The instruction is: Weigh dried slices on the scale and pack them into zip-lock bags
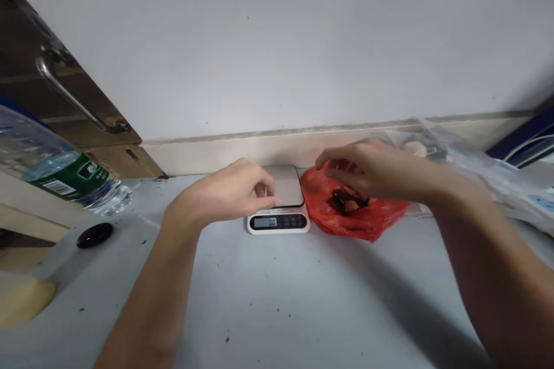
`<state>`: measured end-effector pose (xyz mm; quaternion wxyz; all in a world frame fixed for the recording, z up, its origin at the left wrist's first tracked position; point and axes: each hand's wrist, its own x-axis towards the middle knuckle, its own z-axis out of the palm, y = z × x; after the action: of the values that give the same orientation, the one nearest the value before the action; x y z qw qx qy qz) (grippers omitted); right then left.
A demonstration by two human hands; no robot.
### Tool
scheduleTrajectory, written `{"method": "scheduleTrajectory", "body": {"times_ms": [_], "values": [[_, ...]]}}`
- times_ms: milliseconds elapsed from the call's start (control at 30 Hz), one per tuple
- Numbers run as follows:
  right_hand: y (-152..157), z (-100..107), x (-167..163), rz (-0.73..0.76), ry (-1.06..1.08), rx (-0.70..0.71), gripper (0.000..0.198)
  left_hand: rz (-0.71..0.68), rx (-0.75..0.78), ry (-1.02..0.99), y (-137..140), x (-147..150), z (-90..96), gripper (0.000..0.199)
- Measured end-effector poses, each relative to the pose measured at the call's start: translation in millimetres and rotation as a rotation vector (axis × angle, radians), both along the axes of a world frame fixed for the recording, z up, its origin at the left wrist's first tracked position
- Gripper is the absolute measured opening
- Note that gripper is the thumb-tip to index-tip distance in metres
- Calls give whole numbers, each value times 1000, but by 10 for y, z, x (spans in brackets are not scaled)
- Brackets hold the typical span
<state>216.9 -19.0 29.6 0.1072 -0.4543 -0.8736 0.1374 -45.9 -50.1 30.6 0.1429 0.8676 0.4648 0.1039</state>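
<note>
A white kitchen scale (278, 225) stands on the grey table, its display (265, 222) reading 0.0. My left hand (236, 190) is at the left side of its weighing plate (288, 187), fingers curled and the thumb apart from them near the plate's front edge. Nothing shows between them. Right beside the scale lies a crumpled red plastic bag (320, 207), its mouth spread around dark brown, dried-looking pieces (348, 200). Over the bag's far side hovers my right hand (359, 167), fingers bent and apart from the thumb, with nothing visible in it.
At the left, a clear water bottle with a green label (71, 176) appears tilted, near a black oval object (94, 235) and a pale yellowish object (26, 300). Clear plastic bags (467, 167) lie at the right. Behind is a white wall (277, 57); a metal handle (78, 101) is at upper left.
</note>
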Motion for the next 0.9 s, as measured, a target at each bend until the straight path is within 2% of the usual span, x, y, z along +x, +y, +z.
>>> {"method": "scheduleTrajectory", "body": {"times_ms": [33,100,133,200,300,433,533,633,767,900], "values": [[-2,7,14,3,-15,-16,24,54,-120,56,-12,29,25,20],[-17,23,29,13,-57,-59,27,157,-337,175,-27,91,74,40],[-27,32,35,18,-75,-83,29,188,-397,215,-30,119,92,49],[-50,46,48,24,-99,-124,32,201,-451,259,-31,162,109,56],[-71,56,84,9,-102,-148,32,195,-459,257,-36,200,99,57],[-70,54,139,4,-117,-159,31,166,-407,210,-55,243,79,52],[-63,49,170,21,-130,-135,30,110,-330,169,-59,292,67,40],[-60,64,224,29,-109,-136,31,13,-207,97,-53,351,31,28],[-45,134,415,43,-33,-150,32,-156,37,-20,-62,439,-58,23],[-37,223,692,-70,64,-114,33,-288,143,-100,-91,560,-139,16]]}}
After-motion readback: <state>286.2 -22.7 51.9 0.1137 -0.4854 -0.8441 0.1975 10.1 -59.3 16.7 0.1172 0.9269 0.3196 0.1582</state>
